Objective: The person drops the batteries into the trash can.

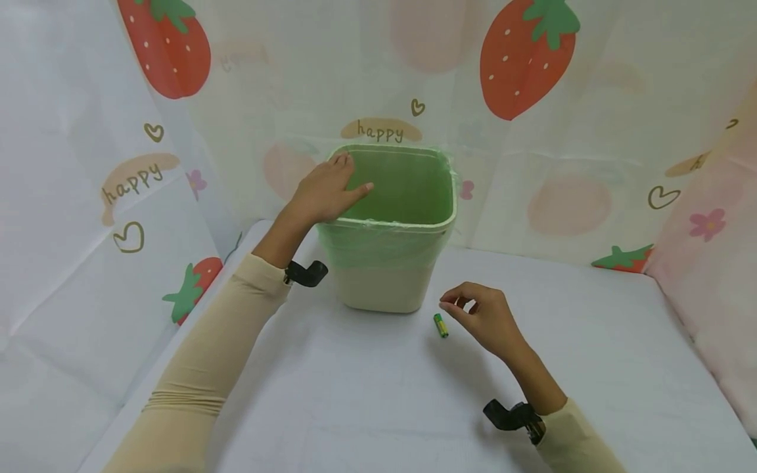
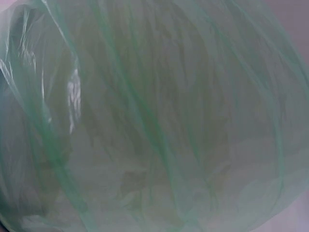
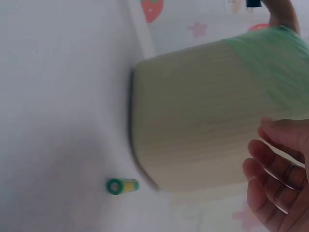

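Note:
A cream waste bin lined with a thin green plastic bag stands upright on the white table. My left hand rests over the bin's left rim, thumb stretched out over the opening. In the left wrist view the crinkled green bag fills the picture and the hand is out of sight. A small green and yellow battery lies on the table by the bin's front right corner. Just above and right of it is my right hand, fingers loosely bent, thumb near the index fingertip, nothing between them.
A white cloth covers the table. Behind and beside it hang curtains printed with strawberries, hearts and "happy". The bin stands close to the back curtain. A black wrist camera sits on the left sleeve, another camera on the right.

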Demonstrator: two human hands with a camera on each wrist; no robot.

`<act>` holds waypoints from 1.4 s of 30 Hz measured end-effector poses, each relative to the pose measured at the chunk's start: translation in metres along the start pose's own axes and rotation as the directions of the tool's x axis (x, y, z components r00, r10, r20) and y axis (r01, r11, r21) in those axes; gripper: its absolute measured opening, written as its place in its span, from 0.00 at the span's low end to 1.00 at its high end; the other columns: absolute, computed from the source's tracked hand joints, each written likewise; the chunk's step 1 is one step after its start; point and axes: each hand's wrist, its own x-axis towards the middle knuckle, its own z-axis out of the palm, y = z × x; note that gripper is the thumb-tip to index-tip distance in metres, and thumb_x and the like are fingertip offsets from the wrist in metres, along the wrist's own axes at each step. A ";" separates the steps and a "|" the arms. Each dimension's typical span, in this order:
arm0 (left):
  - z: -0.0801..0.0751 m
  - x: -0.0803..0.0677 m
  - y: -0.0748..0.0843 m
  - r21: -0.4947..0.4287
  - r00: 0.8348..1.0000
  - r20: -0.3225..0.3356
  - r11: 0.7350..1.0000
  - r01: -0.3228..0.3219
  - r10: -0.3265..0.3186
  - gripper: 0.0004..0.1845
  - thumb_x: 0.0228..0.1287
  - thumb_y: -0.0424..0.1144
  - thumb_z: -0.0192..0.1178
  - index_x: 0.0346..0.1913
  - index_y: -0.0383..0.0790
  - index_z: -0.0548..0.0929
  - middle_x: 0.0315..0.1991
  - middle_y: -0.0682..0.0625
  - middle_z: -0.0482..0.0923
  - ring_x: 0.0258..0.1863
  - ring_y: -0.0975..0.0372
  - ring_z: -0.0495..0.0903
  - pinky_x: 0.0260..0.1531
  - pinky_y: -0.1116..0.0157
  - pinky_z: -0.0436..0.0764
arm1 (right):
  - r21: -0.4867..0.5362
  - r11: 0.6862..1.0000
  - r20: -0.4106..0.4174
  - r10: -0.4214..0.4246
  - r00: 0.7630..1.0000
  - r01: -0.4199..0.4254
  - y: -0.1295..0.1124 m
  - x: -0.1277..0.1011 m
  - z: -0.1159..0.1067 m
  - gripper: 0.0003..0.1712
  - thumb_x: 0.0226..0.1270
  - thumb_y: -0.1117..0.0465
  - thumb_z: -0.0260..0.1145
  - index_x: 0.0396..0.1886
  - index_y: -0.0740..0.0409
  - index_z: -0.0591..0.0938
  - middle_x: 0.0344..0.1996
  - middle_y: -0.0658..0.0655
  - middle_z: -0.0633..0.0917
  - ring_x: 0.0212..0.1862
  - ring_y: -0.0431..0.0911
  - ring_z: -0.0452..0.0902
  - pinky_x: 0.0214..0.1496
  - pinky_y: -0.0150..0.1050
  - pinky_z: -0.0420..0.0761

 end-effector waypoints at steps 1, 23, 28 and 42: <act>0.000 0.000 0.000 -0.002 1.000 0.001 1.000 0.001 -0.001 0.45 0.81 0.63 0.37 0.80 0.29 0.40 0.82 0.36 0.35 0.81 0.49 0.36 0.79 0.53 0.42 | -0.002 1.000 0.003 0.007 1.000 -0.007 0.002 -0.002 0.002 0.04 0.64 0.63 0.75 0.37 0.49 0.90 0.30 0.42 0.87 0.32 0.39 0.78 0.31 0.35 0.81; 0.000 0.000 0.005 -0.013 1.000 0.014 1.000 0.000 0.000 0.45 0.81 0.61 0.38 0.80 0.29 0.40 0.82 0.36 0.34 0.81 0.49 0.35 0.79 0.54 0.41 | -0.107 0.979 0.038 0.176 0.984 -0.171 0.042 -0.031 0.036 0.11 0.59 0.63 0.78 0.42 0.58 0.89 0.29 0.48 0.84 0.30 0.40 0.79 0.28 0.33 0.75; 0.000 0.000 0.004 -0.016 1.000 0.015 1.000 0.000 0.000 0.45 0.81 0.62 0.37 0.80 0.29 0.39 0.82 0.37 0.33 0.81 0.50 0.35 0.79 0.54 0.40 | -0.135 0.966 0.057 0.230 0.972 -0.221 0.047 -0.033 0.040 0.15 0.60 0.62 0.78 0.46 0.58 0.88 0.32 0.49 0.84 0.31 0.40 0.78 0.27 0.33 0.75; 0.000 0.000 0.000 -0.030 1.000 0.008 1.000 -0.003 0.004 0.46 0.81 0.63 0.36 0.80 0.29 0.38 0.82 0.36 0.32 0.81 0.49 0.34 0.79 0.53 0.39 | -0.182 0.946 0.114 0.292 0.950 -0.269 0.051 -0.033 0.050 0.17 0.59 0.61 0.79 0.46 0.60 0.88 0.32 0.51 0.84 0.32 0.41 0.77 0.30 0.37 0.76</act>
